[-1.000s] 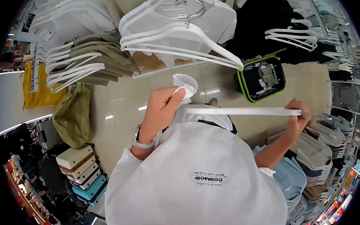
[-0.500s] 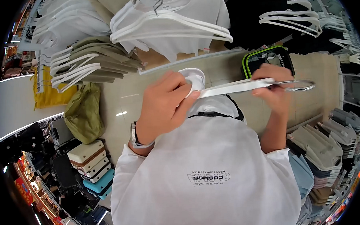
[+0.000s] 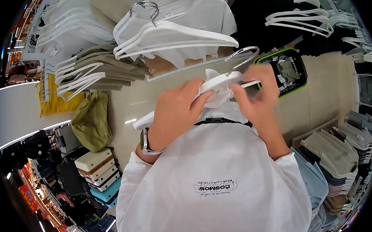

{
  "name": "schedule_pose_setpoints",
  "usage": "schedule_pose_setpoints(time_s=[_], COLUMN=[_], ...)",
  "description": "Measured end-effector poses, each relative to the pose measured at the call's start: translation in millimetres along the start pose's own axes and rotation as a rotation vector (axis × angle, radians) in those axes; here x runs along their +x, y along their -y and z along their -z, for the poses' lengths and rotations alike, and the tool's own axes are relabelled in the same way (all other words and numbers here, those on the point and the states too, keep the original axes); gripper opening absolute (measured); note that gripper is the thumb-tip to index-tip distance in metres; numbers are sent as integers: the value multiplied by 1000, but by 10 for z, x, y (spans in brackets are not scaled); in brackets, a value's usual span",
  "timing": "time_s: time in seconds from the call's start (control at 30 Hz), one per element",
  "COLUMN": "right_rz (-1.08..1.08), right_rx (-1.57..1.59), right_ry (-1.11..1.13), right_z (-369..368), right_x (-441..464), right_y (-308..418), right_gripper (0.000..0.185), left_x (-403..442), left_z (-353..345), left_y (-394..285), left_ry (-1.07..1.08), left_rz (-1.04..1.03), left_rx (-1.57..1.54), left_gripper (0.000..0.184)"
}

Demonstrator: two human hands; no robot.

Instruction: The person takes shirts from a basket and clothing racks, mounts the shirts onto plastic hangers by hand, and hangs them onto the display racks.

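My left hand (image 3: 176, 111), with a watch (image 3: 145, 141) on its wrist, is closed around a white hanger (image 3: 220, 83) and the white garment (image 3: 216, 101) bunched on it. The hanger's metal hook (image 3: 250, 56) points up and to the right. My right hand (image 3: 259, 94) is at the hanger's right arm, its thumb close to the cloth. Its upper fingers are smeared by motion, so its hold is unclear.
Ahead, a rack holds white shirts (image 3: 198, 17) on white hangers (image 3: 177, 32). A black basket with a green rim (image 3: 306, 75) stands on the floor, clothes inside. Olive garments (image 3: 113, 67), a green bag (image 3: 92, 120) and suitcases (image 3: 94, 161) are left; folded-looking shirts (image 3: 327, 151) hang right.
The hanger has turned: its hook pointed right in my right hand and now rises free beyond my hands. My right hand has moved left, nearer my left hand.
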State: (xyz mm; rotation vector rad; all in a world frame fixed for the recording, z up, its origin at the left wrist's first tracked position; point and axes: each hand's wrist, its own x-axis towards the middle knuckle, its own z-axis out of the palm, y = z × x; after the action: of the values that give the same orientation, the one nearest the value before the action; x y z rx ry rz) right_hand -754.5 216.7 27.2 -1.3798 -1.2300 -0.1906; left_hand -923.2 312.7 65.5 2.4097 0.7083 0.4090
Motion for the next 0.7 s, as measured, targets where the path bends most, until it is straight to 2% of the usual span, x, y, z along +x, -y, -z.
schedule_pose_setpoints(time_s=[0.03, 0.1, 0.13, 0.17, 0.23, 0.27, 0.3, 0.37, 0.4, 0.47, 0.53, 0.57, 0.63, 0.7], right_rz=[2, 13, -214, -228, -539, -557, -560, -583, -588, -469, -662, -661, -744, -978], right_rx=[4, 151, 266, 261, 429, 490, 491, 414, 410, 224, 93, 95, 288, 951], right_ry=[2, 294, 346, 340, 691, 770, 763, 956, 945, 1017, 1107, 1107, 942, 588], right_z=[-29, -101, -212, -249, -288, -275, -271, -250, -236, -215, -120, -88, -41, 75], right_x=[-60, -186, -223, -264, -295, -271, -270, -271, -311, -508, -695, -747, -768, -778], right_y=[4, 69, 229, 311, 376, 389, 385, 349, 270, -21, -381, -547, -721, -689], right_gripper=[27, 27, 28, 28, 30, 37, 37, 37, 37, 34, 30, 30, 39, 57], left_x=[11, 30, 53, 72, 87, 90, 90, 90, 88, 41, -27, -59, -106, -155], left_z=[6, 23, 39, 42, 34, 47, 70, 147, 224, 435, 578, 632, 701, 737], left_y=[2, -12, -38, -52, -26, -7, 2, 10, 12, 56, 209, 287, 402, 502], left_ry=[-37, -60, -55, -52, -74, -105, -99, -130, -122, -115, -149, -185, -173, -151], left_rz=[-5, -5, 24, 47, 21, 2, -2, 12, 4, 128, 105, 83, 9, -75], left_rx=[-10, -21, -29, -37, -42, -42, -39, -78, -80, 73, 22, -29, 2, 29], left_gripper=[18, 18, 16, 15, 14, 14, 14, 15, 15, 16, 15, 14, 16, 19])
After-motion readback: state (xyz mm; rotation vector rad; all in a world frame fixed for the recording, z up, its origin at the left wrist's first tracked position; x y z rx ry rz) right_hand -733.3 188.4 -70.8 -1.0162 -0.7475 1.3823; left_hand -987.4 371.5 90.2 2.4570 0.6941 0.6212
